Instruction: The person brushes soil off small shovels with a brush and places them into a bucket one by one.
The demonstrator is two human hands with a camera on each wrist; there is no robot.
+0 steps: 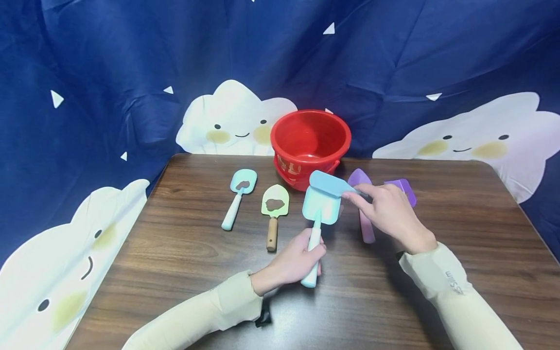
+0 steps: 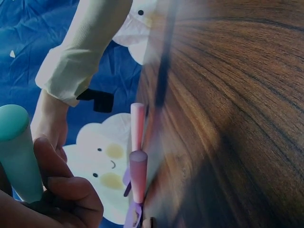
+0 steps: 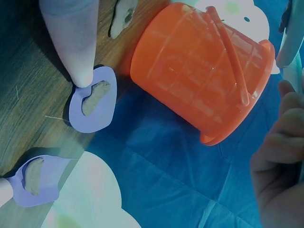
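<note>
Bucket (image 1: pixel 295 167) stands behind; left hand (image 1: pixel 294 260) grips shovel (image 1: pixel 319 208), right hand (image 1: pixel 390 211) apparently pinches blue scoop (image 1: pixel 329 183).

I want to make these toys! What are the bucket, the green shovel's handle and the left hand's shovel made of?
The bucket looks like glossy plastic: highlights shine on it. The green shovel's handle seems smooth wood, from its tan color. The shovel in the left hand has a shiny, pale blade, perhaps plastic or silicone.
</note>
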